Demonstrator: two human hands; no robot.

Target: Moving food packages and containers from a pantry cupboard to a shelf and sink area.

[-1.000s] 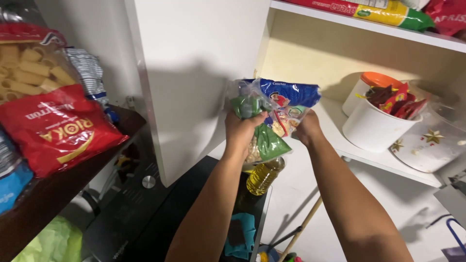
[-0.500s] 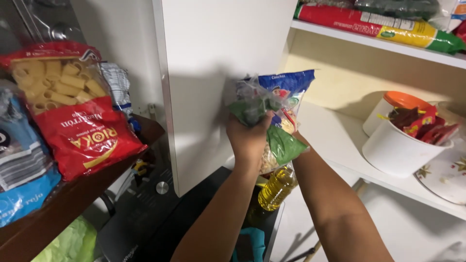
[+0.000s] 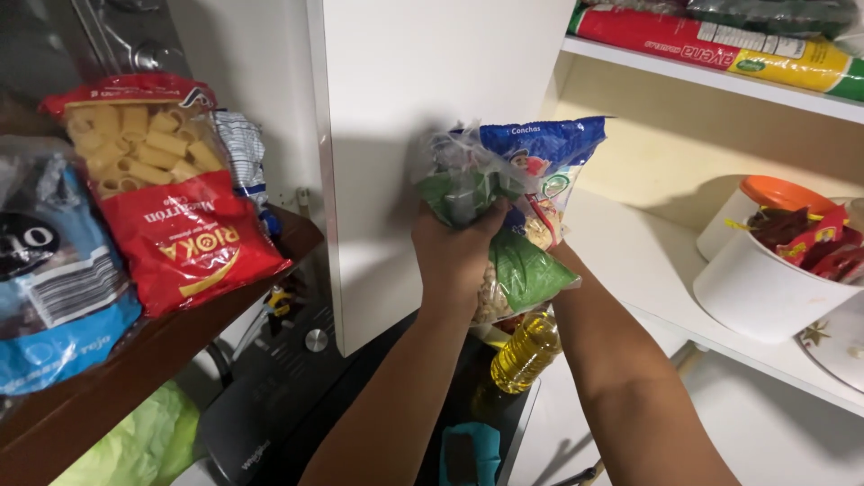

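Both my hands hold up a pair of pasta bags in front of the white cabinet side panel [image 3: 432, 81]. My left hand [image 3: 454, 252] grips the clear bag with green print [image 3: 517, 270] from the front. My right hand [image 3: 560, 254] is mostly hidden behind the bags; only its wrist and forearm show. The blue pasta bag [image 3: 544, 148] sticks up behind the green one, its top level with the white shelf [image 3: 648, 270] at the right.
A red bag of tube pasta [image 3: 171, 198] and a blue bag [image 3: 54, 297] lean on a dark wooden shelf [image 3: 135, 360] at left. A white bowl of red packets [image 3: 765, 279] and an orange-lidded tub [image 3: 778, 193] sit on the white shelf. An oil bottle [image 3: 525, 353] stands below.
My view has swung left, so the bags and my arms sit more central. The left hand has shifted over the front of the green bag. The right hand has slipped behind the bags.
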